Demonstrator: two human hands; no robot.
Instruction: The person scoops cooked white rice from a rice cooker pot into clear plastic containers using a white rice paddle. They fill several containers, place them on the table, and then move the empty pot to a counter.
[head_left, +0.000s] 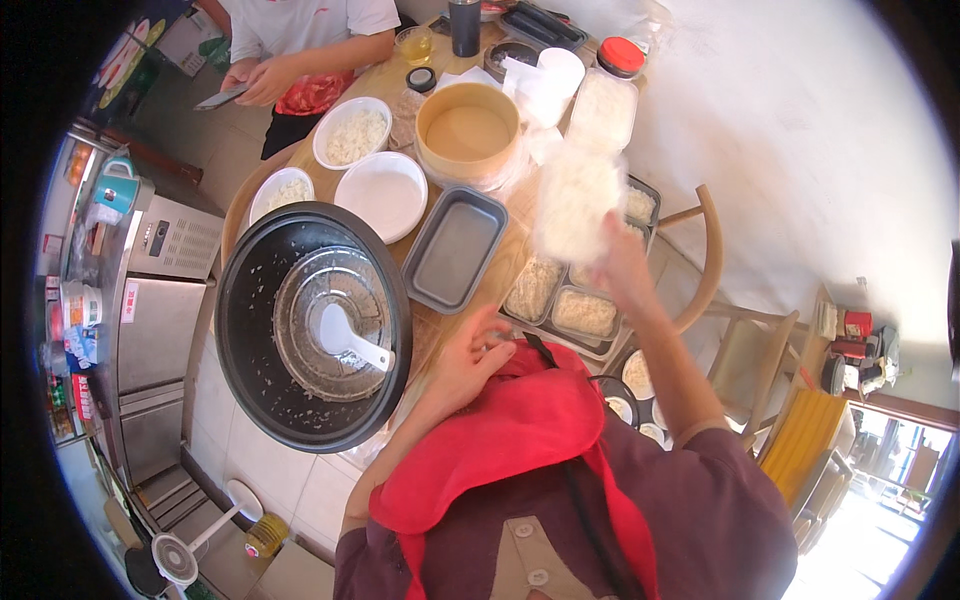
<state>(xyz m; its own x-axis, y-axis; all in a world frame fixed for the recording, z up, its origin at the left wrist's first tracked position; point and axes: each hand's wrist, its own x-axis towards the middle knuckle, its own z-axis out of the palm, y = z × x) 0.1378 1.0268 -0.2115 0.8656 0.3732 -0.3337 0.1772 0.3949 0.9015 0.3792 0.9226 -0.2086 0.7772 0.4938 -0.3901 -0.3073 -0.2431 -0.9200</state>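
Note:
My right hand (624, 266) grips the near end of a rectangular container of white rice (579, 201), blurred by motion, above the right side of the table. Beneath and beside it, several filled tubs (585, 311) sit in a tray. Another rice-filled rectangular container (604, 111) lies farther back. My left hand (476, 360) is by the table's near edge, holding nothing, its fingers apart and partly curled. An empty grey loaf-shaped pan (456, 249) lies ahead of it. To the left, a large black cooker pot (247, 330) with stray rice grains holds a white rice paddle (352, 339).
White bowls of rice (352, 139) and an empty white bowl (382, 196) stand behind the pot. A round tan container (468, 131) and a red-lidded jar (621, 56) are farther back. Across the table, a person (307, 45) holds a phone. A wooden chair (705, 247) stands right.

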